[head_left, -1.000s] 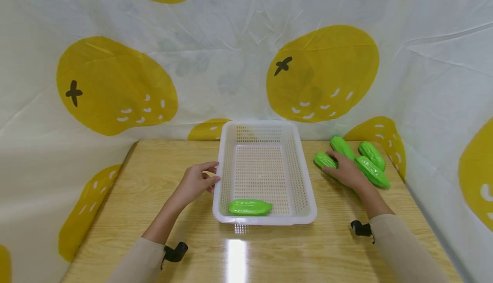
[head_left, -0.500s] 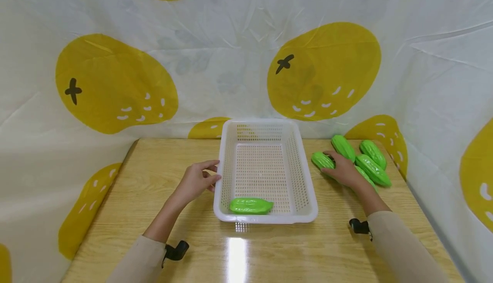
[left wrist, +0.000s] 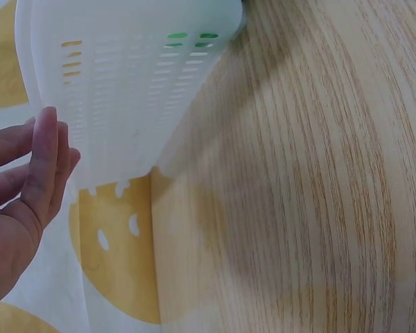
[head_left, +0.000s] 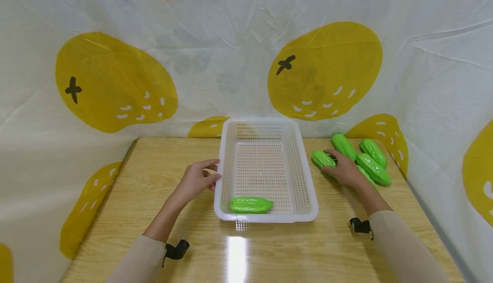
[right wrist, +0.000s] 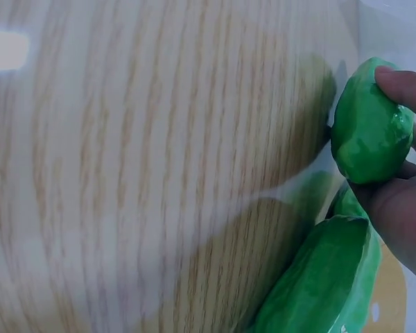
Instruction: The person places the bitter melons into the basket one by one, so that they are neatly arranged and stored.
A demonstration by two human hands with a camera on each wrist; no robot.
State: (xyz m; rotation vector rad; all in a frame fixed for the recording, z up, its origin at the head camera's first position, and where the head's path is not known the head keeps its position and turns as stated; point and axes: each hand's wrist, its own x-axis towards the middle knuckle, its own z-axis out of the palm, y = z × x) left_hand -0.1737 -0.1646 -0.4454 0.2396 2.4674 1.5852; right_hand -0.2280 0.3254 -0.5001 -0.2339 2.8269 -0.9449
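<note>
A white perforated plastic basket (head_left: 265,218) stands on the wooden table, with one green ridged bitter melon (head_left: 251,205) lying across its near end. My left hand (head_left: 195,182) is at the basket's left side, its fingertips right at the rim; the left wrist view shows those fingers (left wrist: 45,149) nearly straight against the outside of the rim. To the right of the basket, my right hand (head_left: 344,169) grips another bitter melon (head_left: 322,159). In the right wrist view, thumb and fingers lie around that bitter melon (right wrist: 371,128), whose far side they cover.
Several more bitter melons (head_left: 372,169) lie in a cluster beside and behind my right hand, one partly hidden under the wrist. A white cloth (head_left: 231,69) printed with yellow fruit hangs behind the wooden table (head_left: 165,154) and along its sides.
My right hand has shifted slightly left with the bitter melon, and another bitter melon now shows beneath the wrist. My left hand and the basket have stayed in place.
</note>
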